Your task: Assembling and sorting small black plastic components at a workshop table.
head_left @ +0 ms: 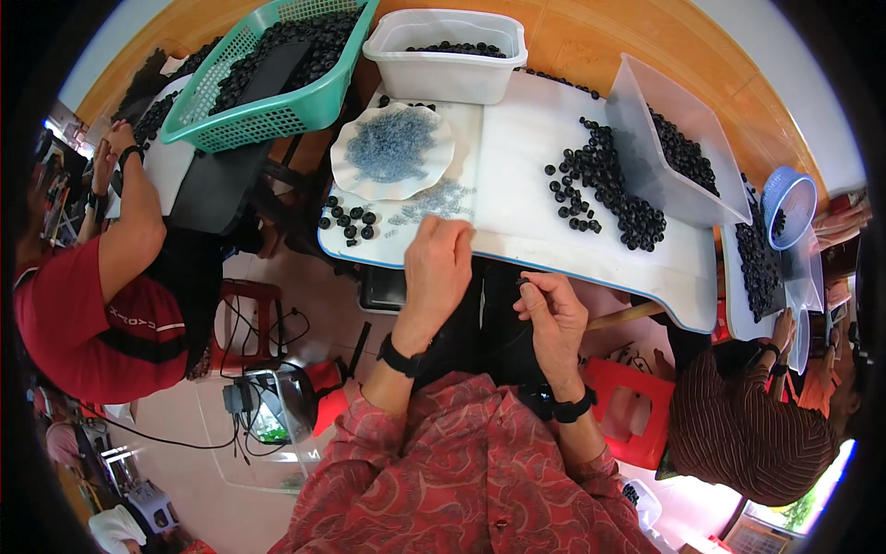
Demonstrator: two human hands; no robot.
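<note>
My left hand point(437, 272) reaches over the table's near edge, its fingers curled down beside a loose scatter of small translucent pieces point(434, 200). What its fingertips hold, if anything, is hidden. In front of my body, just off the table edge, my right hand point(556, 323) pinches a small black round part point(522, 282) between thumb and fingers. A wavy-rimmed white plate point(345, 175) beyond my left hand carries a heap of the same translucent pieces. Several black round parts point(368, 219) lie left of it, and a larger spread of them point(604, 175) lies to the right.
Along the back stand a green basket point(268, 134), a white tub point(443, 76) and a clear bin point(646, 138), all holding black parts. One person in a red shirt point(101, 314) sits left; another in a striped top point(748, 425) sits right. Red stools point(632, 406) stand below.
</note>
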